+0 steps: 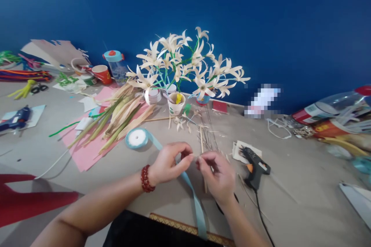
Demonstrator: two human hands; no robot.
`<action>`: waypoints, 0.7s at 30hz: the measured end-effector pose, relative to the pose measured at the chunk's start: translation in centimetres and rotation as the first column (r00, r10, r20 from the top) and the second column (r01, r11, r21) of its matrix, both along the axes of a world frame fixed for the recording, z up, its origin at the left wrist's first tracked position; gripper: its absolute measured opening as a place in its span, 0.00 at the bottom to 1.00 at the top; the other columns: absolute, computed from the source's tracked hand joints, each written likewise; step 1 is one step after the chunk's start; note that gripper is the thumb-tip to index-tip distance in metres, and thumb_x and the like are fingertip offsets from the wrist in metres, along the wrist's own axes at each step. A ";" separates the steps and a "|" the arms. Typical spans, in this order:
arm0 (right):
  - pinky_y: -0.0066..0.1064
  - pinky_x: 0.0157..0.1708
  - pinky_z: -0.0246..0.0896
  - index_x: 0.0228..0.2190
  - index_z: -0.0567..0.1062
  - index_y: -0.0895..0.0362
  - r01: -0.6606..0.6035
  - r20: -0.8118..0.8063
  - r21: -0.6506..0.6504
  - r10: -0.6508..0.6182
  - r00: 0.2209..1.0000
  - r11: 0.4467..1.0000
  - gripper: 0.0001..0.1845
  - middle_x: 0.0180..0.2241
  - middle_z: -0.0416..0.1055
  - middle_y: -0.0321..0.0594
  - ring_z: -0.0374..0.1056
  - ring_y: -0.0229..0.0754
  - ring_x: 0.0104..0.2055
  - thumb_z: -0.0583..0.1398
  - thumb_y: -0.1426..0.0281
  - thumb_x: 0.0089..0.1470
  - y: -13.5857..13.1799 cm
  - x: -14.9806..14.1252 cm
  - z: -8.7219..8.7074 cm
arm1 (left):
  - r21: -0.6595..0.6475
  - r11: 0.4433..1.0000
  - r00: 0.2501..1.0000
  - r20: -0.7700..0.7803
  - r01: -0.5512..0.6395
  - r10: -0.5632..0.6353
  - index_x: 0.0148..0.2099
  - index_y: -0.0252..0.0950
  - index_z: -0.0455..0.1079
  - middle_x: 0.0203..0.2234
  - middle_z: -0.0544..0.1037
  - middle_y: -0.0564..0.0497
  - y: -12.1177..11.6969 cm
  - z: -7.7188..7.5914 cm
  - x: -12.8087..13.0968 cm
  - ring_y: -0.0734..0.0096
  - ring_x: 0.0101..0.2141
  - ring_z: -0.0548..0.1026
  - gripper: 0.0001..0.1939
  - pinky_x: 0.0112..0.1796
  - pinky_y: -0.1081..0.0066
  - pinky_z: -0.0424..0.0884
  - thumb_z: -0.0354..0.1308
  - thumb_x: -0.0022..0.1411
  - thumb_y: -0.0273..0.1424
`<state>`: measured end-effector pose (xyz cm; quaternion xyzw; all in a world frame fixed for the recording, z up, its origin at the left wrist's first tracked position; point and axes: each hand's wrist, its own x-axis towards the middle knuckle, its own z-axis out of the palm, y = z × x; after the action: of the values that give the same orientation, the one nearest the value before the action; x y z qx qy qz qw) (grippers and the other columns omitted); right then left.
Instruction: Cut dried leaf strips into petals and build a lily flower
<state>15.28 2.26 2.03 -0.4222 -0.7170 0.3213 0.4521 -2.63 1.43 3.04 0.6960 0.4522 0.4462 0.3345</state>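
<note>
My left hand [169, 162], with a red bead bracelet on its wrist, is pinched closed at the table's near middle. My right hand [218, 173] is pinched closed just beside it, fingertips almost touching. Between the fingertips is something small that I cannot make out. A light blue ribbon [197, 204] runs under my hands from its roll [136, 138] and hangs over the table's front edge. A thin wooden stick [202, 146] lies under my right hand.
A black glue gun [255, 166] stands right of my hands, cord trailing forward. Behind are white husk flowers [185, 65] in cups, dried corn husks [121, 117] on pink paper, a blue glue gun [16, 119] at left, plastic bottles [333, 110] at right.
</note>
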 end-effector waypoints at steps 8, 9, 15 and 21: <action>0.27 0.28 0.66 0.31 0.71 0.56 -0.083 0.025 -0.114 0.086 0.996 0.990 0.04 0.26 0.72 0.36 0.71 0.38 0.25 0.58 0.69 0.57 0.3 -0.5 0.4 | 0.177 0.984 0.979 -0.202 0.000 0.037 0.30 0.36 0.66 0.22 0.72 0.52 0.1 -0.3 0.2 0.71 0.26 0.69 0.06 0.33 0.70 0.63 0.52 0.60 0.25; 0.27 0.27 0.66 0.30 0.71 0.56 -0.084 0.036 -0.114 0.088 0.995 0.990 0.05 0.25 0.72 0.36 0.70 0.38 0.25 0.57 0.69 0.57 0.3 -0.6 0.5 | 0.191 0.982 0.977 -0.210 0.002 0.038 0.29 0.36 0.66 0.22 0.72 0.52 0.1 -0.3 0.3 0.70 0.26 0.69 0.06 0.33 0.70 0.64 0.53 0.60 0.25; 0.27 0.25 0.64 0.26 0.71 0.55 -0.054 0.112 -0.125 0.068 0.991 0.991 0.09 0.22 0.72 0.35 0.70 0.38 0.23 0.56 0.68 0.57 0.7 -0.1 0.2 | 0.257 0.966 0.976 -0.210 -0.006 0.062 0.28 0.36 0.65 0.21 0.71 0.52 -0.1 -0.5 0.3 0.71 0.26 0.67 0.07 0.33 0.69 0.63 0.53 0.59 0.25; 0.28 0.29 0.65 0.29 0.71 0.55 0.138 0.203 -0.001 -0.135 0.970 0.990 0.06 0.24 0.74 0.36 0.72 0.40 0.26 0.57 0.69 0.56 1.9 1.6 0.4 | 0.242 0.968 0.974 -0.194 -0.068 0.117 0.29 0.36 0.65 0.21 0.70 0.53 -0.1 -0.4 -0.2 0.71 0.26 0.67 0.07 0.33 0.69 0.63 0.52 0.59 0.23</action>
<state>16.88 4.15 2.40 -0.5046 -0.7261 0.2499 0.3946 -2.84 1.36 2.62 0.7511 0.4613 0.4366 0.1800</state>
